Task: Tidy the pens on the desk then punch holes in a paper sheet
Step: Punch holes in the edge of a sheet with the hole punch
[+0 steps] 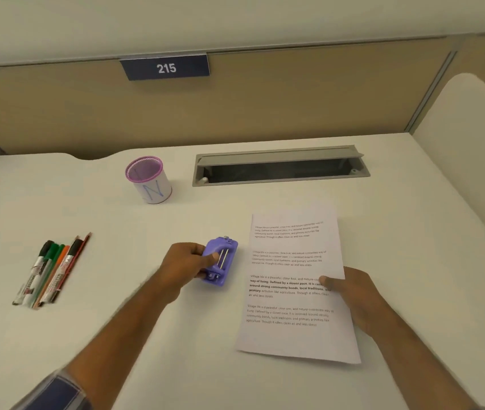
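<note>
- Our left hand point(186, 261) is closed around the purple hole punch point(220, 261), keeping it just beside the paper sheet point(291, 291), probably to feed the sheet in.
- Our right hand point(353, 294) pinches the sheet's right edge on the desk point(146, 335).
- The pens point(52, 270) lie bunched at left, well apart from the empty cup point(149, 180).

Left side of the purple hole punch point(220, 261) covered by the left hand point(183, 263), right hand point(353, 294) fingers tucked under the paper sheet point(294, 285), its upper text too faint to read, marker labels point(46, 273) blurred, both forearms cut off by the bottom edge.
</note>
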`<state>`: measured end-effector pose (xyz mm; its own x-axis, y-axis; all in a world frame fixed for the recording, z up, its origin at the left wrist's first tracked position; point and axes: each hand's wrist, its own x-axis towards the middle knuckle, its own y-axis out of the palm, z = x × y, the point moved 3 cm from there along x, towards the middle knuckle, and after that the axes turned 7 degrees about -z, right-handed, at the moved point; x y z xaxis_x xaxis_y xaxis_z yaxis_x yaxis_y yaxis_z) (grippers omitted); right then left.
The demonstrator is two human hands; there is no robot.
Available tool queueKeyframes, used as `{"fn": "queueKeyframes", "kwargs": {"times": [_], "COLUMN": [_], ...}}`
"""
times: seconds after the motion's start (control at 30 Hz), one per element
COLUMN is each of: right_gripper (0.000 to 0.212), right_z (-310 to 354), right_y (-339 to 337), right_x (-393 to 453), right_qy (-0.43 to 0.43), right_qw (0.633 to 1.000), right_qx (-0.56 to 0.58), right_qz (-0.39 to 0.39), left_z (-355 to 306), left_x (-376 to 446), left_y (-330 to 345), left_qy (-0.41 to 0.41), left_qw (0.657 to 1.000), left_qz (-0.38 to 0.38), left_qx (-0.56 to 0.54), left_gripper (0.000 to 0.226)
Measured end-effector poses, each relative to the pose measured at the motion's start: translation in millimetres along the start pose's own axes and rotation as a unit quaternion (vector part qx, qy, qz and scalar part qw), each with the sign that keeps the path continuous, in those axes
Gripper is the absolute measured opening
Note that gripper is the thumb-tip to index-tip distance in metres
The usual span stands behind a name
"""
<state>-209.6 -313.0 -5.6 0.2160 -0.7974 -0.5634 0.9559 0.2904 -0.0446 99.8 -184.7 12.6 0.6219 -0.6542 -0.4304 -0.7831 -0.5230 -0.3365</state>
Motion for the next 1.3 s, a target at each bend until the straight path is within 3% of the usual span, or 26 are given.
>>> {"fn": "queueKeyframes", "kwargs": {"times": [0.33,0.8,1.0,1.3], "right_gripper": [0.028,0.025,0.028,0.028], "right_z": [-13.5,-18.3,-21.1,-23.6], "right_y": [-8.4,-8.0,3.0,9.6], "right_x": [-38.2,-65.4,-67.2,-64.7], "right_qy": [-0.005,-0.014,-0.004,-0.001], "right_qw": [1.0,0.999,1.0,1.0], "right_qx": [0.01,-0.022,-0.02,-0.017], "right_qz": [0.025,0.028,0.019,0.013], "left_z": [54.6,60.8,66.2,63.9], "left_x": [-65.3,-84.3,-84.1,-82.5], "left_y": [10.5,19.8,12.1,11.6], "left_qy": [-0.032,-0.04,-0.001,-0.027], "left_qw": [0.994,0.994,0.992,0.995], "left_qz": [-0.066,-0.057,-0.126,-0.093], "left_qx": [-0.083,-0.081,-0.003,-0.003], "left_gripper": [0.019,0.018,0.02,0.025]}}
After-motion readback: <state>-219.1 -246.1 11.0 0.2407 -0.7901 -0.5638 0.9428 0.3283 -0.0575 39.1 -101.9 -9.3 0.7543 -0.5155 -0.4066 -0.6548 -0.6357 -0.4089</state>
